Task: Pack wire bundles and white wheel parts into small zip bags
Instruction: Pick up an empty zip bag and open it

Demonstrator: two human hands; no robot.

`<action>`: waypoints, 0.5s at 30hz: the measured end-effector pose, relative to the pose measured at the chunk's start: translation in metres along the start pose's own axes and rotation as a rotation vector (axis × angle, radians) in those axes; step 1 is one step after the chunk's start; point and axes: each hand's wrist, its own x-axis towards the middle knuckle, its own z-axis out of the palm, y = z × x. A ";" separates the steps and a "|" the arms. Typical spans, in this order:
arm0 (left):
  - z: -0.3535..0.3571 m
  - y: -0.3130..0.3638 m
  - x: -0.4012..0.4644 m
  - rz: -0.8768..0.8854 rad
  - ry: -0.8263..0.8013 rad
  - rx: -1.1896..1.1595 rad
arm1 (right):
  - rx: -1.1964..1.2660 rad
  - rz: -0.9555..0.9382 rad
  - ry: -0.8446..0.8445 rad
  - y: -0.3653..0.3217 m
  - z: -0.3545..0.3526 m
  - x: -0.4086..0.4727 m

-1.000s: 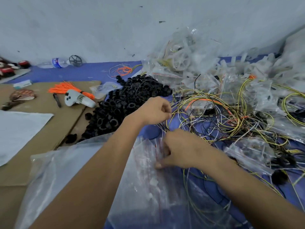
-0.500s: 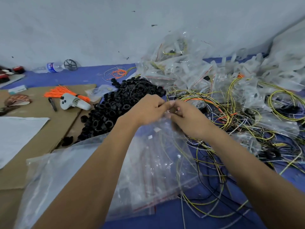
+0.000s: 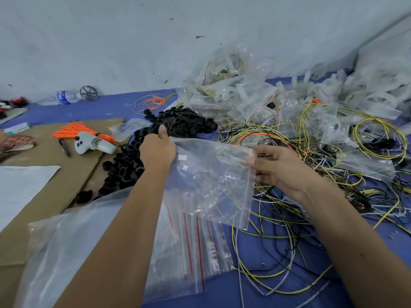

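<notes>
Fingers [image 3: 255,161] of the right hand [image 3: 282,172] and the left hand [image 3: 158,150] pinch opposite top corners of an empty zip bag [image 3: 211,181] at frame centre, apparently spreading its mouth above the loose wires [image 3: 278,230].

My blue mat [image 3: 106,111] carries everything — a heap of black rings [image 3: 169,127], tangled yellow and black wires [image 3: 278,218], filled zip bags [image 3: 233,94] by the wall, a stack of empty zip bags [image 3: 195,245], and brown cardboard [image 3: 44,185] at my left.

hands moved apart | zip bag [image 3: 211,181] pulled off stack, stretched between left hand [image 3: 158,150] and right hand [image 3: 282,167]
</notes>
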 end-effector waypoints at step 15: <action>-0.062 -0.004 0.005 -0.069 -0.683 0.152 | -0.489 -0.250 0.423 0.022 -0.005 0.006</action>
